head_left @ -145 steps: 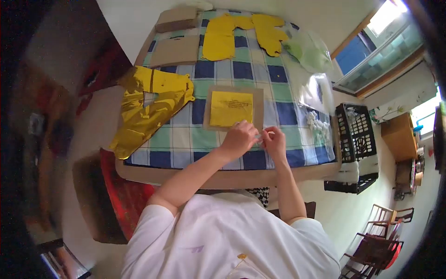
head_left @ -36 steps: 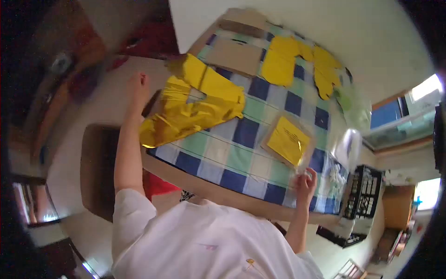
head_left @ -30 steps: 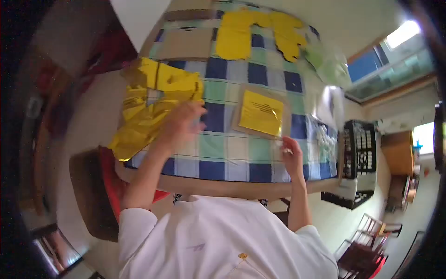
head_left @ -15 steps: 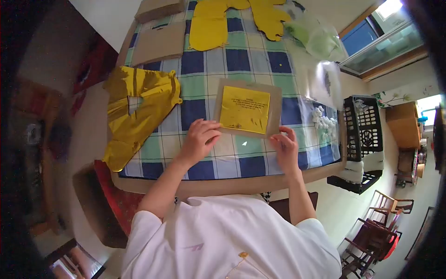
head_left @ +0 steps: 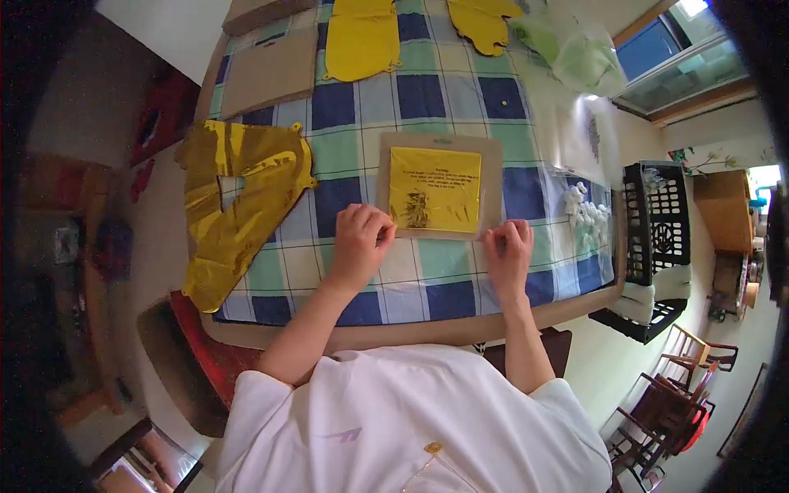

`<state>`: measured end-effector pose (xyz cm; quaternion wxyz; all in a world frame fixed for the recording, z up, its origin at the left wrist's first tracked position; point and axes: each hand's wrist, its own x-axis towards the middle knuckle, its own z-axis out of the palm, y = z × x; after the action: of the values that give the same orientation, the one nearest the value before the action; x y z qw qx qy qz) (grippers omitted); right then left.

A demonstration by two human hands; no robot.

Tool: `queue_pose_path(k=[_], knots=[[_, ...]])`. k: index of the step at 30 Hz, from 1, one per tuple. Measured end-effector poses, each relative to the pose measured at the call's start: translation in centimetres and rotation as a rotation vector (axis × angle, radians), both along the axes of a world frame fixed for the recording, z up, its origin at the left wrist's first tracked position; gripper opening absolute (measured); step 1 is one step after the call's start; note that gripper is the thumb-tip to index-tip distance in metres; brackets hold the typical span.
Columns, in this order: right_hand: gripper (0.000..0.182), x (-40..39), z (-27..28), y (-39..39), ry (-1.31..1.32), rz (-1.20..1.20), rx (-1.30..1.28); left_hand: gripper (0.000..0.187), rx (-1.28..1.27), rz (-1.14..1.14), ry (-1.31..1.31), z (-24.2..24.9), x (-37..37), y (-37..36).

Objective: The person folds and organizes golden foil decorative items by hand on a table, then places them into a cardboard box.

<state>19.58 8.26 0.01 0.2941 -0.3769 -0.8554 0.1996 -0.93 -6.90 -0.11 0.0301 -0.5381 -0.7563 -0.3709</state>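
A flat package lies in front of me: a folded yellow foil sheet (head_left: 448,177) with printed lines showing, on a brown cardboard backing (head_left: 491,172), seemingly inside a clear plastic bag. At its lower left corner, my left hand (head_left: 360,242) has its fingers curled in a pinch at the bag's near edge. My right hand (head_left: 509,253) pinches the same edge at the lower right corner. The thin film between the fingers is hard to see. Left of my left hand lies a large flat yellow foil balloon (head_left: 246,205) with a small opening through it.
A checked tablecloth (head_left: 341,148) covers the table. Further back are cardboard sheets (head_left: 271,78), more yellow foil balloons (head_left: 362,41) and a clear bag with pale green contents (head_left: 583,62). White crumpled bits (head_left: 585,214) lie at right, near black crates (head_left: 655,222) beyond the edge.
Both hands have closed from looser, spread fingers into pinches at the package's near corners. The package has turned slightly and lies squarer to me. My view has shifted a little.
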Motion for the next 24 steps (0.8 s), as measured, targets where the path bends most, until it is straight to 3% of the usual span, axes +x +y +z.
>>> queue_pose_path(k=[8, 21, 24], knots=[[0.02, -0.4, -0.5, 0.2, -0.05, -0.071, 0.061, 0.031, 0.001, 0.065, 0.071, -0.4, 0.0, 0.3], [0.016, 0.0, -1.9, 1.1, -0.109, -0.088, 0.195, 0.027, 0.033, 0.103, 0.148, -1.1, -0.7, -1.0], [0.013, 0.0, -2.7, 2.0, -0.07, -0.122, 0.101, 0.025, 0.055, 0.102, 0.184, -1.5, -1.0, -1.4]])
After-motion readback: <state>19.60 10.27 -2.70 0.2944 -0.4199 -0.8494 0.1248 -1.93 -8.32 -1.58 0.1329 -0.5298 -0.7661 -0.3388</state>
